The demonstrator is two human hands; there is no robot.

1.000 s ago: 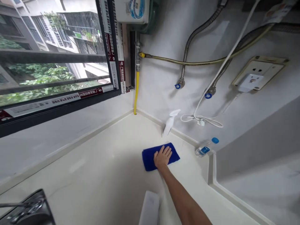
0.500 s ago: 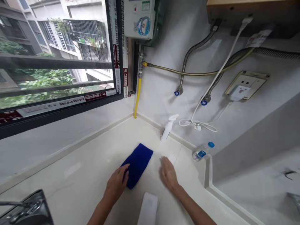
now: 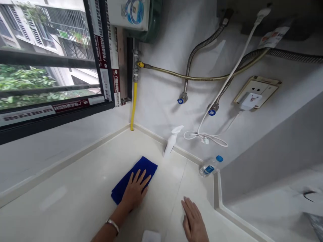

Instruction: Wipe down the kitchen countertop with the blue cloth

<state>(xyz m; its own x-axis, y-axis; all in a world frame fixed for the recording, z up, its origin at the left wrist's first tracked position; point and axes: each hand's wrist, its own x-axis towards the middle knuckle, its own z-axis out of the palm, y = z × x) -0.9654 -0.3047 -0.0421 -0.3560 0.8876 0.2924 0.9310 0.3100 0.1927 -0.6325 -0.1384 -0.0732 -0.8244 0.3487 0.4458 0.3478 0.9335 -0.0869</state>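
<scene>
A folded blue cloth (image 3: 123, 185) lies flat on the pale countertop (image 3: 83, 208). My left hand (image 3: 136, 191) rests on top of it, palm down with the fingers spread. To the right, my right hand (image 3: 193, 220) is over the counter, holding nothing, its fingers stretched out side by side. Between my forearms, at the bottom edge, the end of a white object (image 3: 151, 236) shows; most of it is cut off.
A white spray bottle (image 3: 170, 144) stands by the back wall. A clear bottle with a blue cap (image 3: 209, 168) is at the right corner. White cable (image 3: 214, 138) hangs in loops above the counter. A yellow pipe (image 3: 134, 104) enters the counter in the corner.
My left hand has moved from the cloth's edge onto its middle and spread its fingers. My right hand has come back toward me. The view has shifted, and less of the white object shows.
</scene>
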